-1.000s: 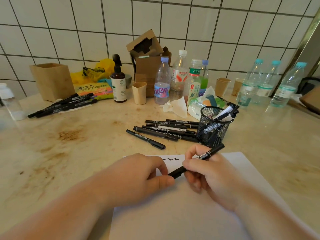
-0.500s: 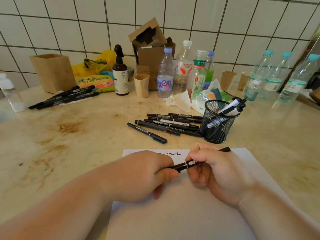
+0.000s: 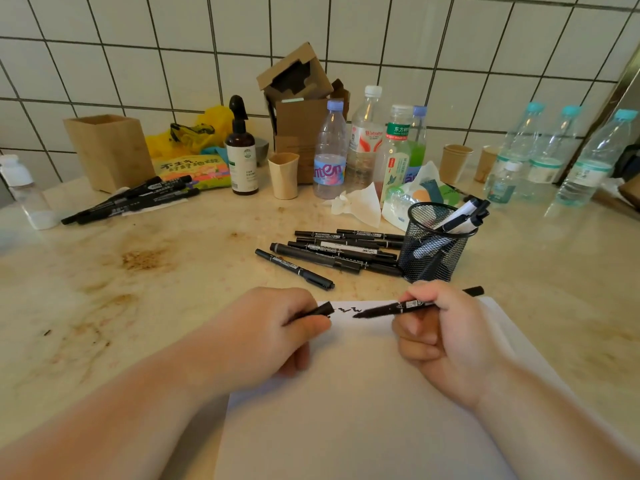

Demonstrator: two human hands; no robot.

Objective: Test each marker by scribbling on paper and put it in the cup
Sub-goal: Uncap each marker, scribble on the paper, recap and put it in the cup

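From the head view, the right hand has its grip closed around a black marker, with the bare tip pointing left, low over the top edge of the paper and next to a short row of scribbles. The left hand pinches the marker's cap between thumb and fingers, just left of the tip and apart from it.

The step in hand looks like the test scribble. To do it well, the tip should come down on blank paper just below or beside the existing marks, so that a new line is easy to judge. The left hand could press the sheet flat while it keeps the cap ready. A light, short stroke should be enough, and then the cap should go back on fully before the marker goes into the cup.

Beyond the right grip stands a black mesh cup that holds several markers leaning to the right. Left of it, beyond both grips, a loose pile of markers lies on the worktop, presumably waiting. Far to the left, another bundle of markers lies in front of a wooden box, whose inside cannot be seen. A beige cup and two paper cups stand near the bottles, and their contents are not visible either.
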